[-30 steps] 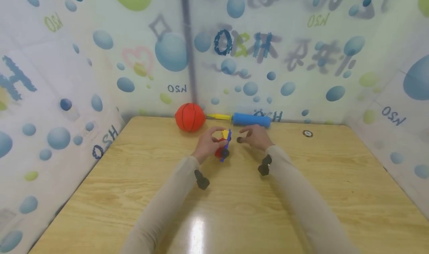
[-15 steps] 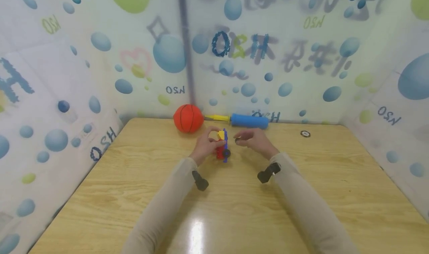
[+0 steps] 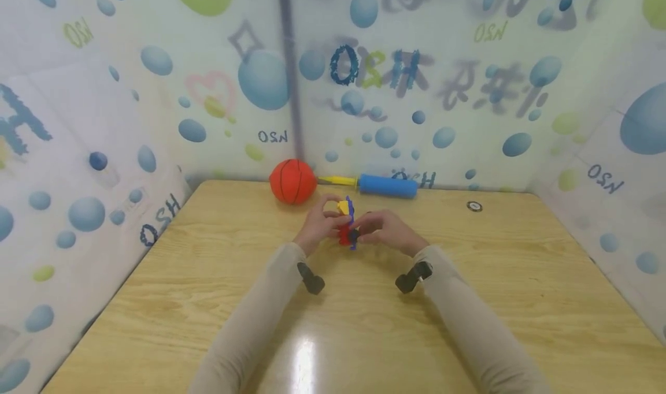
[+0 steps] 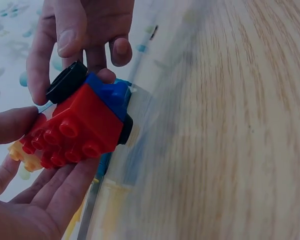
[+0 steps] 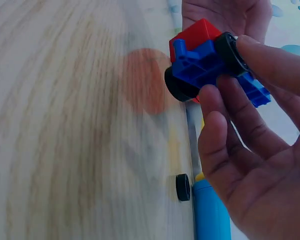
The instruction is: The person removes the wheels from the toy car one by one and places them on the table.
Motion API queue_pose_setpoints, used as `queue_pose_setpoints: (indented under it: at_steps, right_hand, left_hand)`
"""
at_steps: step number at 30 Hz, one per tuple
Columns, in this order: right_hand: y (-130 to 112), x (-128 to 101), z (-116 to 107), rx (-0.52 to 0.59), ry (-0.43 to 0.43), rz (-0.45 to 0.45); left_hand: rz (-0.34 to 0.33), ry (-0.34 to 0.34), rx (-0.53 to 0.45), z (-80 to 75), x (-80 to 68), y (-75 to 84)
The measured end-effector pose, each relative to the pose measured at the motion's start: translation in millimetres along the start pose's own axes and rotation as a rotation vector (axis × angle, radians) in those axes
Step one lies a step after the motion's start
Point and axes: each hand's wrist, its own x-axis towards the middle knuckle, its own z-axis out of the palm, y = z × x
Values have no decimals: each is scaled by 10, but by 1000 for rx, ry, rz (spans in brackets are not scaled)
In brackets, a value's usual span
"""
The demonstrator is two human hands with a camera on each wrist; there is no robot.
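My left hand (image 3: 316,225) grips a toy car built of studded bricks, holding it up over the table. Its red bricks (image 4: 92,122) sit on a blue chassis (image 5: 202,62), and a yellow brick (image 3: 343,208) is at the far end. Black wheels show on both sides of the chassis. My right hand (image 3: 391,232) has come up against the car's right side, with thumb and fingers round a black wheel (image 5: 229,54); one fingertip lies under the chassis. A loose black wheel (image 5: 183,188) stands on edge on the table beyond the right hand.
At the back of the wooden table (image 3: 333,324), a red toy basketball (image 3: 293,182) sits left of a blue pump (image 3: 388,186) with a yellow nozzle end (image 3: 340,181). A small round black-and-white disc (image 3: 474,206) lies back right. Printed walls enclose three sides.
My right hand has moved left and nearer, from beside the small black wheel to the wheel on the car. The left hand has turned the car slightly, more upright in the head view.
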Motion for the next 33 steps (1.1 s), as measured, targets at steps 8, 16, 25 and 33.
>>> queue_pose_setpoints:
  at_steps: [8,16,25,33]
  right_hand:
    - [-20,10,28,-22,-14,-12]
    - [-46,16,57,-59,11,-64]
    - [-72,40,126,-28,54,-72]
    - [-76,32,210,-12,105,-22]
  left_hand:
    - [25,4,-13,21,8,9]
    - [46,23,-53,59,25,-2]
    - [4,63,20,89,42,-6]
    - [-31,78,106,122,-4,-1]
